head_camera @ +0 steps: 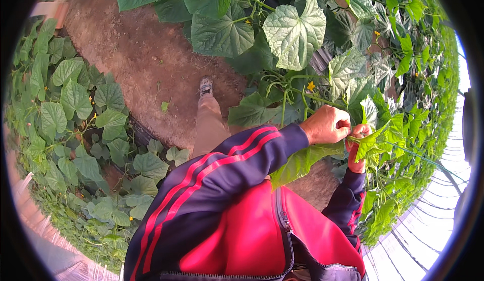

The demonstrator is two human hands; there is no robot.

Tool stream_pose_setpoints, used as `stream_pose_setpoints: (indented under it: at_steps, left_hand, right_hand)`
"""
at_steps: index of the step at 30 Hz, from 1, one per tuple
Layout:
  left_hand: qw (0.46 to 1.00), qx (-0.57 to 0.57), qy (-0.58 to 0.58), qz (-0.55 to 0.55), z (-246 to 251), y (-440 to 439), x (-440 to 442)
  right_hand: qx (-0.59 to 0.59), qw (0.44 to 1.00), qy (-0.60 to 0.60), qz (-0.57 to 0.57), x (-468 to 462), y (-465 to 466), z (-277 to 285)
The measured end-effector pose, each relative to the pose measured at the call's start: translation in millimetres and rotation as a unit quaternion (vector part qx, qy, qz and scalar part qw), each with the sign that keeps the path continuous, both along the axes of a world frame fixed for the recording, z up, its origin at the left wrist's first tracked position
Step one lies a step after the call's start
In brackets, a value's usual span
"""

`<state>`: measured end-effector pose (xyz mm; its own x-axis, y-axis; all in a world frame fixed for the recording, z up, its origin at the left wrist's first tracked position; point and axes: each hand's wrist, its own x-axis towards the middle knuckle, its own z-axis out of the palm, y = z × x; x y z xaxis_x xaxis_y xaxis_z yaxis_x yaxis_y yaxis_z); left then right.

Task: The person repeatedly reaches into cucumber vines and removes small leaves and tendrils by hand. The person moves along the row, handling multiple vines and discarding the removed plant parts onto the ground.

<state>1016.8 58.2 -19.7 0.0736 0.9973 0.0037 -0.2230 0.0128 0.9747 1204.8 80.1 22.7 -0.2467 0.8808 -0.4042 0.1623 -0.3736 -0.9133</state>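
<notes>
My left hand (326, 124) is curled, thumb against the bent fingers, right beside the growing shoot of a cucumber vine (327, 101). Whatever lies between those fingertips is hidden. Close against it, my right hand (356, 149) pinches the leafy shoot, with a young bright-green leaf (370, 142) spreading over its fingers. A thin green twine (419, 153) runs from the shoot out to the right. Under my left wrist hangs a large cucumber leaf (308, 162). Above the hands, a yellow flower (311, 86) grows among the stems.
Cucumber plants (412, 92) crowd the right side, and broad leaves (223, 31) overhang the top. Another planted row (79, 103) stands to the left. Between them runs a bare soil path (151, 61), where my shoe (206, 86) rests. Pale sheeting (419, 220) with dark ribs curves at lower right.
</notes>
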Motion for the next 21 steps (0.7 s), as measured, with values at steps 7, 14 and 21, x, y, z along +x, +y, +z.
stream_pose_setpoints:
  at_steps: [7,14,21]
  left_hand:
    - [0.999,-0.014,0.004,-0.032,-12,1,-8]
    - [1.0,0.018,-0.003,-0.014,-17,7,-21]
    - [0.999,0.035,0.024,0.004,-12,19,-36]
  right_hand:
    - [0.079,0.996,-0.036,-0.001,0,-2,-19]
    - [0.108,0.994,-0.009,-0.016,-14,-3,-20]
    - [0.234,0.948,-0.216,-0.004,-22,-8,-39]
